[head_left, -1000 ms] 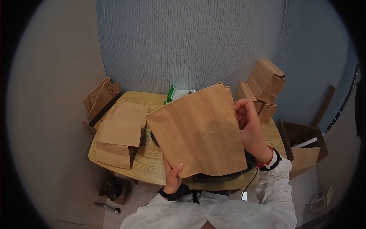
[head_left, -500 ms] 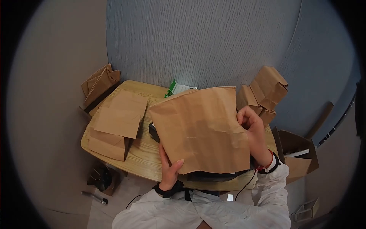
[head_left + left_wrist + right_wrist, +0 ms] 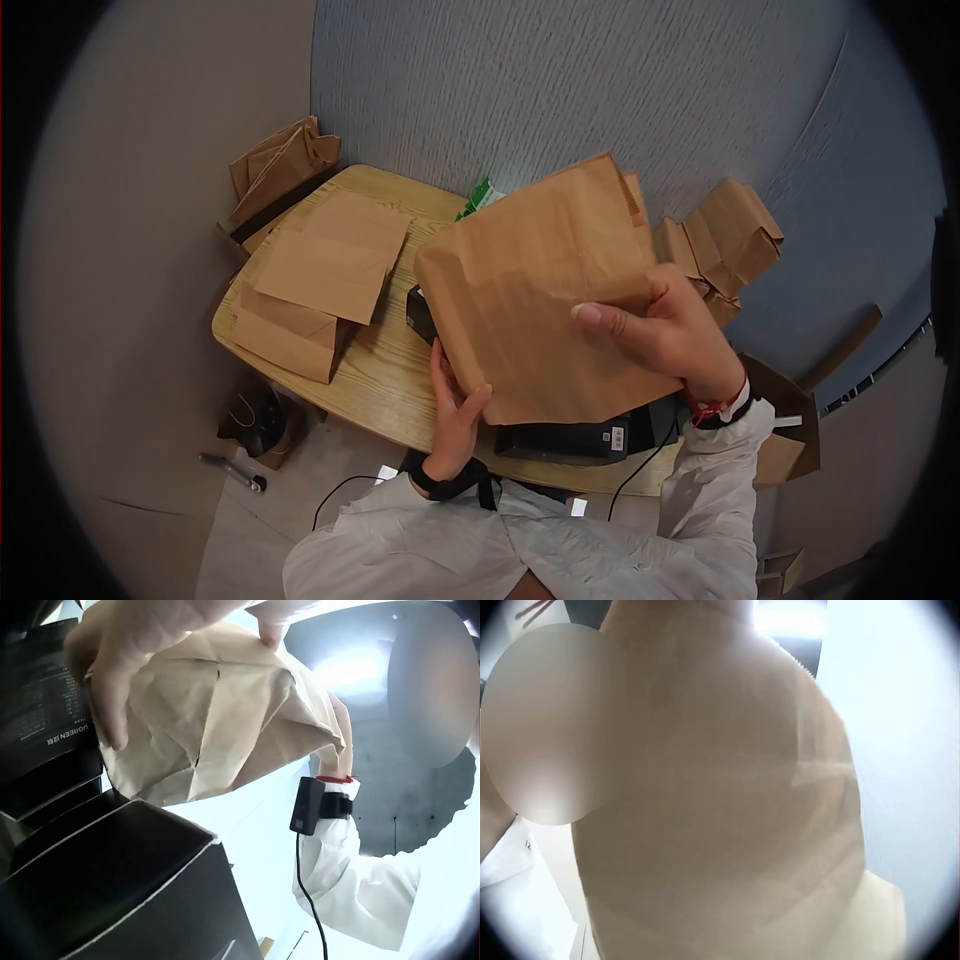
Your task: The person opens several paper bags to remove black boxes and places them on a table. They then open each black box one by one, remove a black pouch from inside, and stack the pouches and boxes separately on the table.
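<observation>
A brown kraft paper bag (image 3: 535,290) is held up, tilted, over the front of the table. My left hand (image 3: 458,425) pinches its lower left corner, thumb on the near face and the other fingers behind. At the right edge, my right hand (image 3: 690,335) grips the bag with its thumb laid across the near face; the other fingers are hidden behind the paper. The left wrist view shows the bag's creased bottom (image 3: 202,720) under the left hand's fingers (image 3: 112,712). In the right wrist view, the bag (image 3: 720,787) fills most of the picture.
Black boxes (image 3: 560,443) lie on the table (image 3: 370,385) below the bag. Flat paper bags (image 3: 330,255) are stacked at left, standing ones (image 3: 735,235) at back right. A green-and-white packet (image 3: 482,198) lies behind. An open carton (image 3: 790,400) stands at right.
My right hand's thumb has come from the bag's right edge onto its near face. The bag has turned and risen a little, uncovering more of the black box. The head view has shifted.
</observation>
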The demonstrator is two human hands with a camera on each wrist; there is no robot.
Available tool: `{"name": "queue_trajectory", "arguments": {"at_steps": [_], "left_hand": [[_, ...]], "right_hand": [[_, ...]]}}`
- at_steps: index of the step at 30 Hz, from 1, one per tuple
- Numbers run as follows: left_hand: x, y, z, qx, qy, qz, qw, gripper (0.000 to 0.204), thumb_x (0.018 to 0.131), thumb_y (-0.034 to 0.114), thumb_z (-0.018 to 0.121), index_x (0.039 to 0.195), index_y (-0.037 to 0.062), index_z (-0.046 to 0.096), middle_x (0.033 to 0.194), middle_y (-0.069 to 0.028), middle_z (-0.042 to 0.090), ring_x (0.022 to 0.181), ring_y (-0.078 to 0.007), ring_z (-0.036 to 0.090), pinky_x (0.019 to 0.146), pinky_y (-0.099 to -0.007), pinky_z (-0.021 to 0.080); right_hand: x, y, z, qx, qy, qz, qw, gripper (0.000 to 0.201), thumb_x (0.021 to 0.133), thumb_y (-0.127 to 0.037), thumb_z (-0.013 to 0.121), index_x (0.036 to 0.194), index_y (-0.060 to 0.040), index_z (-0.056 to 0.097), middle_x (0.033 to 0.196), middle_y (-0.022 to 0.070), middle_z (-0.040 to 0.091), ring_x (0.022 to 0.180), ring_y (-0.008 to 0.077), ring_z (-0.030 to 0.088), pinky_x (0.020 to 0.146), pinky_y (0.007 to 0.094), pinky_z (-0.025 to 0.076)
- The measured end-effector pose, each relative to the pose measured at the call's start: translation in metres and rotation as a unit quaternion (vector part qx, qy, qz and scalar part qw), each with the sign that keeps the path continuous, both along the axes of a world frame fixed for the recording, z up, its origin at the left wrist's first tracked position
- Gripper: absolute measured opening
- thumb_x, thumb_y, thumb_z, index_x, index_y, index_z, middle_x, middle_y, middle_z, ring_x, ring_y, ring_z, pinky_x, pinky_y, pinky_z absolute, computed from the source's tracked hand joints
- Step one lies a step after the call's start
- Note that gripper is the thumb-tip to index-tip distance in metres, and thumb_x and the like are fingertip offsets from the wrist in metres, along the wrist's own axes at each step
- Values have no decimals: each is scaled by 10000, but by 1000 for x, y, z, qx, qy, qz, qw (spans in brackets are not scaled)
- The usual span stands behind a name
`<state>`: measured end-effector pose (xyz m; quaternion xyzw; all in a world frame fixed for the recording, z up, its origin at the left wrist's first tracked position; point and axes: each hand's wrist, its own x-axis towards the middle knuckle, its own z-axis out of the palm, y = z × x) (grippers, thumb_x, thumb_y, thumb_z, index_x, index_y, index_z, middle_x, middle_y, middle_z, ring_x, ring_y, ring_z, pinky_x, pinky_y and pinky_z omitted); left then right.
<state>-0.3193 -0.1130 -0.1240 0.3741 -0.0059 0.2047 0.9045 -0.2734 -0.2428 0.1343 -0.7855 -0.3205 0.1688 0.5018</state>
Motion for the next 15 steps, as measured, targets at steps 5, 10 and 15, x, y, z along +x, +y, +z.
{"name": "queue_trajectory", "arguments": {"at_steps": [5, 10, 15], "left_hand": [[-6, 11, 4, -40, 7, -107, 993, 854, 915, 346, 591, 1495, 162, -7, 1439, -122, 252, 1273, -266, 398, 973, -429, 437], [-4, 30, -16, -79, -16, -268, 960, 821, 925, 498, 521, 1490, 142, 45, 1483, -111, 244, 1295, -273, 397, 981, -448, 438], [-8, 25, -45, -73, -35, -283, 956, 831, 853, 566, 584, 1438, 68, 268, 1413, -92, 405, 1279, -226, 425, 1049, -426, 368]], "right_hand": [[16, 16, 30, -15, -33, 33, 999, 231, 875, -204, 686, 943, 16, 665, 814, -15, 650, 750, 42, 553, 693, 221, 459], [39, 4, 46, 60, -10, 39, 997, 231, 849, -195, 713, 948, 10, 670, 862, 27, 680, 779, 79, 623, 710, 227, 497], [57, -24, 55, 148, 28, 19, 988, 230, 846, -153, 703, 1006, -2, 636, 927, 71, 682, 783, 128, 664, 731, 251, 533]]}}
